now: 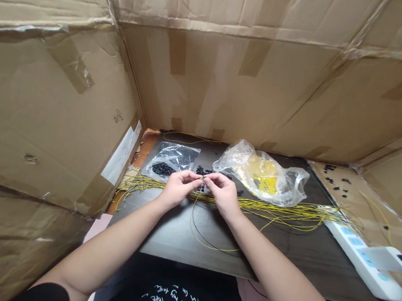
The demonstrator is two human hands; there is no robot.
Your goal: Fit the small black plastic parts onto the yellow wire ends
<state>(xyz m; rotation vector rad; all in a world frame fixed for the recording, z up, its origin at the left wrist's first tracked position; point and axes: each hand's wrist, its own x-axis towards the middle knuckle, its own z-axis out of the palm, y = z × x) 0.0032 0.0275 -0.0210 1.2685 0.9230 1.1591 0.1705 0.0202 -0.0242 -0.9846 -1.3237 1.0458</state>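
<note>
My left hand [178,188] and my right hand [222,192] meet above a dark table [177,236], fingertips pinched together. Between them they hold one end of a thin yellow wire [202,238], which hangs down and loops over the tabletop toward me. A small piece sits at the pinch point; I cannot make out what it is. A long bundle of yellow wires [281,210] lies across the table just behind my hands. Loose small black rings [204,171] lie right beyond my fingers.
A clear bag of black rings [171,159] lies at the back left, and a crumpled clear bag with yellow contents [263,174] at the back right. A white power strip [365,259] sits on the right. Cardboard walls [47,105] enclose the space.
</note>
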